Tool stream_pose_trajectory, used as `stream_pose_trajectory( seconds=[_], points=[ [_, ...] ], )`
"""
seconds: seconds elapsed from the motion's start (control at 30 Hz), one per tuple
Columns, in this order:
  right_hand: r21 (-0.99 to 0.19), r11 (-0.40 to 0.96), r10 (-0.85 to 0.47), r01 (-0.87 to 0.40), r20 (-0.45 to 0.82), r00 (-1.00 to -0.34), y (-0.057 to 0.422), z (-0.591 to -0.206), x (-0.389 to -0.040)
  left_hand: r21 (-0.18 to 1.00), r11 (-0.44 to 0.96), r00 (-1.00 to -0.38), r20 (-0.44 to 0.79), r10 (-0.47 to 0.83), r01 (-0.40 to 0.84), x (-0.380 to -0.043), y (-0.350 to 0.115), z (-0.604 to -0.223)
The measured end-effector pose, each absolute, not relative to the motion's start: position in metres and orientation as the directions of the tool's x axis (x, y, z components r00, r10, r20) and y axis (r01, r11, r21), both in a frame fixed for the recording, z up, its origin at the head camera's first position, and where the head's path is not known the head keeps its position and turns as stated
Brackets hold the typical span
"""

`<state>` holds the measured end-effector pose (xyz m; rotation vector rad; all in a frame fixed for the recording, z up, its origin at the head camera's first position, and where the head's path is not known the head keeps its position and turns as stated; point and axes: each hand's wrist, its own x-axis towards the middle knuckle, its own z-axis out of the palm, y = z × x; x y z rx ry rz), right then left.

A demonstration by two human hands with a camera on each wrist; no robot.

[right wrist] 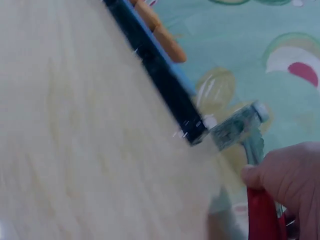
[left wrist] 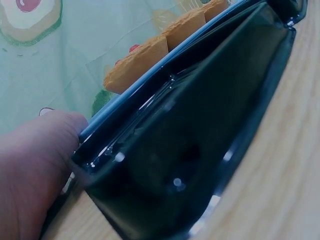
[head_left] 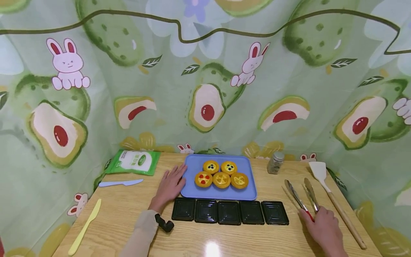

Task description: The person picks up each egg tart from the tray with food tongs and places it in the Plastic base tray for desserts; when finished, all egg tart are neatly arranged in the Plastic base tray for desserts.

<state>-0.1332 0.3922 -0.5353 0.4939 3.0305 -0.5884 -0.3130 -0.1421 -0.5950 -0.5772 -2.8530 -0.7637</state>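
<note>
My left hand lies with its fingers extended along the left edge of the blue tray. Several egg tarts sit on the tray in two rows, among them a tart topped with red fruit and a blueberry-topped tart. Off to the right, my right hand grips metal tongs by their red handle, the two arms spread apart and pointing away from me. In front of the tray, a row of square black plastic trays stretches between the hands.
At the back left is a green-and-white packet, with a blue knife and a yellow knife nearer. A glass shaker stands right of the tray. A spatula with a wooden handle lies along the right edge. Patterned cloth surrounds the table.
</note>
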Motion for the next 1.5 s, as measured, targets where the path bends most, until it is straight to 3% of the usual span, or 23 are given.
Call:
stream_pose_trajectory(
  seconds=[0.23,0.43,0.67,0.83,1.3,1.5],
  points=[
    [-0.383,0.904,0.192,0.191,-0.035,-0.981,0.382,-0.52,-0.132,0.459,0.793,-0.915,0.244,0.32,0.4,-0.312,-0.141,-0.589],
    [-0.38,0.901,0.222,0.208,-0.008,-0.975,0.355,-0.505,-0.132,0.448,0.803,-0.918,0.242,0.314,0.393,-0.313,-0.141,-0.588],
    [-0.357,0.924,0.205,0.137,0.161,-0.965,0.332,-0.503,-0.14,0.45,0.798,-0.914,0.25,0.319,0.401,-0.316,-0.139,-0.592],
    [-0.335,0.939,0.148,0.074,0.201,-0.968,0.324,-0.503,-0.152,0.447,0.8,-0.914,0.254,0.316,0.401,-0.316,-0.14,-0.595],
    [-0.256,0.964,-0.008,-0.066,0.22,-0.976,0.308,-0.494,-0.181,0.438,0.8,-0.911,0.249,0.33,0.41,-0.309,-0.139,-0.594],
    [-0.24,0.968,-0.036,-0.076,0.164,-0.986,0.297,-0.495,-0.189,0.439,0.802,-0.912,0.249,0.325,0.406,-0.311,-0.143,-0.597]
  ],
)
